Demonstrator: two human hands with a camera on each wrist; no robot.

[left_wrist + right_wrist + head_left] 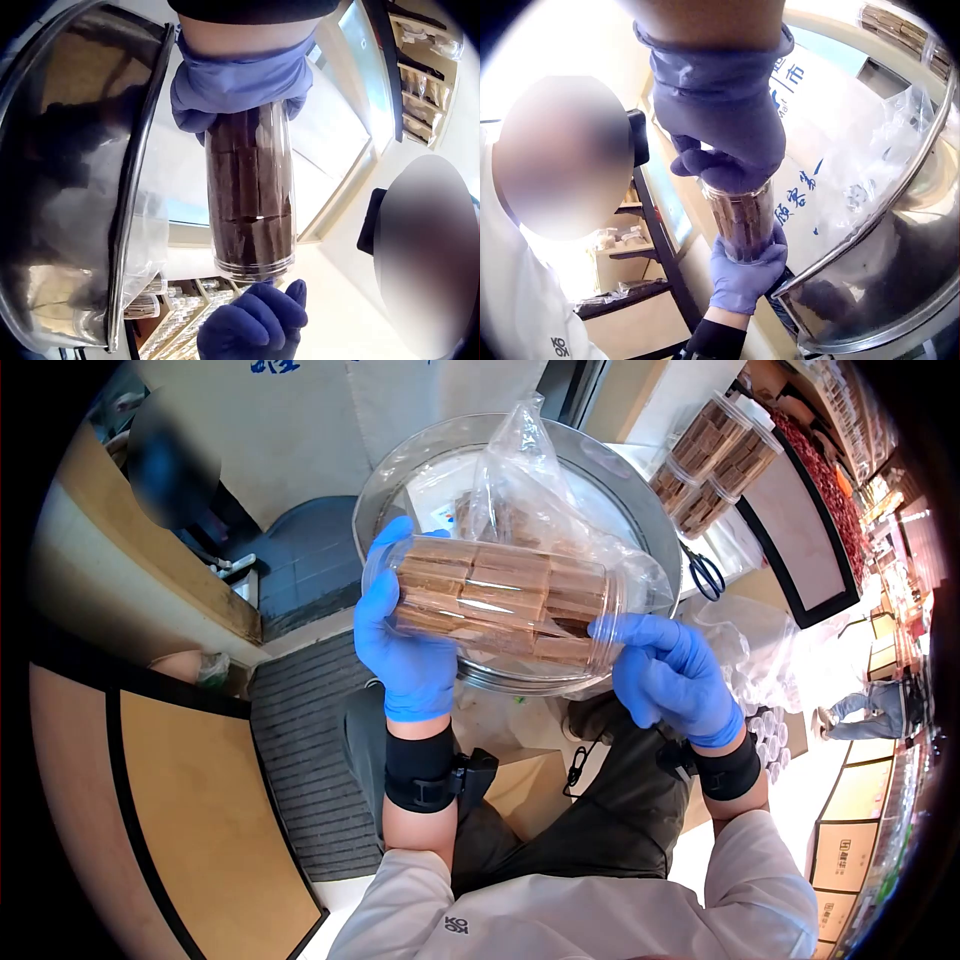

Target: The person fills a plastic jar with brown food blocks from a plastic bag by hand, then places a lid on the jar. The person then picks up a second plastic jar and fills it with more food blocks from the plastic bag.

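Observation:
A clear plastic jar (500, 600) packed with rows of brown blocks lies nearly level above a round metal-rimmed tub. My blue-gloved left hand (405, 645) grips it around its left end, thumb and fingers on either side. At the other end, my blue-gloved right hand (675, 670) reaches one finger to the jar's rim, its other fingers loosely bent. In the left wrist view, the jar's threaded rim (255, 270) faces the right hand's fingertips (256, 291). The right wrist view shows the right fingers (731, 176) covering that end.
The tub (365, 490) holds a clear plastic bag (525, 470) with more brown pieces. Filled jars (715, 450) stand stacked at the back right, near black-handled scissors (705, 572). An open cardboard box (525, 790) sits on the floor between the legs. Shelving lines the right side.

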